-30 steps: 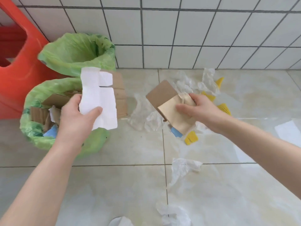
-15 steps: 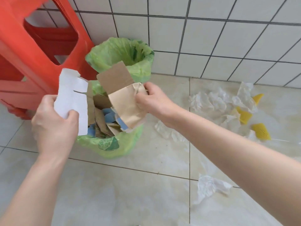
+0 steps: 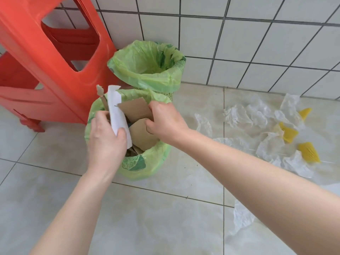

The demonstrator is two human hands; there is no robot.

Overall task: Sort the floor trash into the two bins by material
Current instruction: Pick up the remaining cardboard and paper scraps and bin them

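Note:
Two bins lined with green bags stand by the tiled wall. The near bin holds cardboard and paper scraps; the far bin looks empty inside. My left hand is shut on a white-faced cardboard piece, held upright over the near bin's left rim. My right hand grips brown cardboard pieces and presses them down into the near bin's mouth.
A red plastic stool stands left of the bins. Crumpled clear plastic wrappers and yellow pieces lie scattered on the floor at right. Another wrapper lies near my right forearm.
Both hands have moved left and down onto the near bin. The brown cardboard in my right hand has gone from above the bin into its mouth. The view has swung left.

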